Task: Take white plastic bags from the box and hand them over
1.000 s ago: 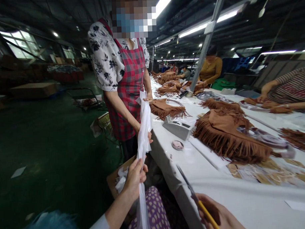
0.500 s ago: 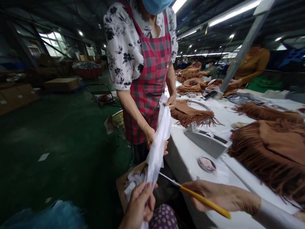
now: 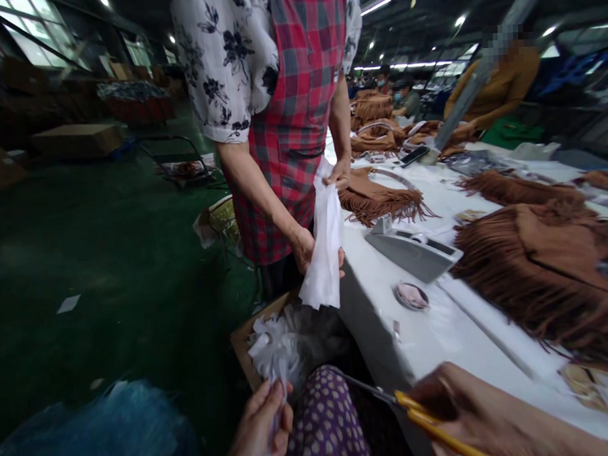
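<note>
My left hand is closed around a narrow bunch of thin white material, paper or cloth, low in the view. In my right hand is a pair of yellow-handled scissors, its blades pointing left above the purple dotted cloth over my knee. A co-worker in a checked apron holds a longer white bundle in both hands, apart from mine. Below that bundle, a cardboard box contains loose white scraps.
On the white table to my right are a grey tape dispenser, a small round dish and brown fringed bags. Blue plastic lies at lower left. A slanted metal post stands beyond the table.
The white material has been parted: one piece stays with the co-worker, another with my left hand. My left hand has drawn slightly down and left; the scissors have moved right and down.
</note>
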The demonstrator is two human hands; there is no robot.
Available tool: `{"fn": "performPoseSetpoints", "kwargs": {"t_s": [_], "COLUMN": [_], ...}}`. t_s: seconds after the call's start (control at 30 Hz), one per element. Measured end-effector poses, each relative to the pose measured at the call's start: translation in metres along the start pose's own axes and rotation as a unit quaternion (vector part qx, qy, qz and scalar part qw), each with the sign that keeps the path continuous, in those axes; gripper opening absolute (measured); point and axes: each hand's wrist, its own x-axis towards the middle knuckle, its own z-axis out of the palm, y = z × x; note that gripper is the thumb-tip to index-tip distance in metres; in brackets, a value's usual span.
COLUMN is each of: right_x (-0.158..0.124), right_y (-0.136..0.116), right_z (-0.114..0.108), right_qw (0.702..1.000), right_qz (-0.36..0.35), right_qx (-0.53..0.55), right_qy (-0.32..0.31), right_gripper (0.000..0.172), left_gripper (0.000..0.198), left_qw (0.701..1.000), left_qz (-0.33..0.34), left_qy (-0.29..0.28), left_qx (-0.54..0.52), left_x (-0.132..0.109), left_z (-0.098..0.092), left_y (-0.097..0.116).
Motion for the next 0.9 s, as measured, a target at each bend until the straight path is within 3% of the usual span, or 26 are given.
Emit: {"fn": "performPoseSetpoints", "kwargs": {"t_s": [0.07,0.13,0.23,0.3,0.37,0.4,0.47,0.57,0.67,0.7,0.73,0.83,0.9], "right_x": [-0.036,-0.072,-0.121,-0.15,-0.171,-0.177,-0.184,-0.182,-0.169,-0.164,-0.161,-0.164,-0.177], "right_y": [0.04,0.083,0.145,0.177,0.197,0.2,0.19,0.139,0.088,0.08,0.079,0.097,0.116], "right_z": [0.027,0.058,0.102,0.121,0.132,0.135,0.139,0.152,0.176,0.183,0.191,0.219,0.245], "right_qw": [0.991,0.959,0.865,0.804,0.772,0.767,0.768,0.782,0.813,0.803,0.782,0.739,0.712], "right_qz": [0.049,0.101,0.199,0.285,0.355,0.358,0.288,0.074,-0.118,-0.166,-0.188,-0.118,-0.067], "right_qx": [0.062,0.071,-0.008,-0.069,-0.116,-0.133,-0.138,-0.005,0.168,0.209,0.257,0.362,0.382], "right_qy": [0.108,0.253,0.461,0.517,0.515,0.516,0.556,0.619,0.545,0.533,0.536,0.555,0.586], "right_gripper": [0.035,0.038,0.047,0.05,0.049,0.048,0.044,0.049,0.066,0.072,0.073,0.043,0.046], "left_gripper": [0.055,0.051,0.036,0.018,0.005,0.005,0.003,0.013,0.024,0.027,0.029,0.029,0.027], "left_qw": [1.0,1.0,0.999,0.997,0.991,0.987,0.98,0.958,0.936,0.934,0.934,0.933,0.927], "left_qz": [-0.006,0.0,0.026,0.032,0.016,0.012,0.014,-0.006,-0.041,-0.046,-0.047,-0.042,-0.059], "left_qy": [-0.011,-0.019,-0.028,-0.063,-0.122,-0.148,-0.192,-0.286,-0.35,-0.353,-0.352,-0.354,-0.365], "left_qx": [0.005,0.006,0.0,-0.019,-0.049,-0.057,-0.055,-0.019,0.027,0.038,0.045,0.051,0.067], "left_x": [-0.002,-0.006,-0.004,-0.001,-0.003,-0.008,-0.025,-0.066,-0.111,-0.123,-0.131,-0.144,-0.15], "left_z": [0.006,0.018,0.049,0.079,0.114,0.131,0.163,0.195,0.211,0.214,0.218,0.228,0.234], "left_y": [0.0,0.002,0.008,0.014,0.016,0.015,0.004,-0.037,-0.089,-0.104,-0.118,-0.153,-0.175]}}
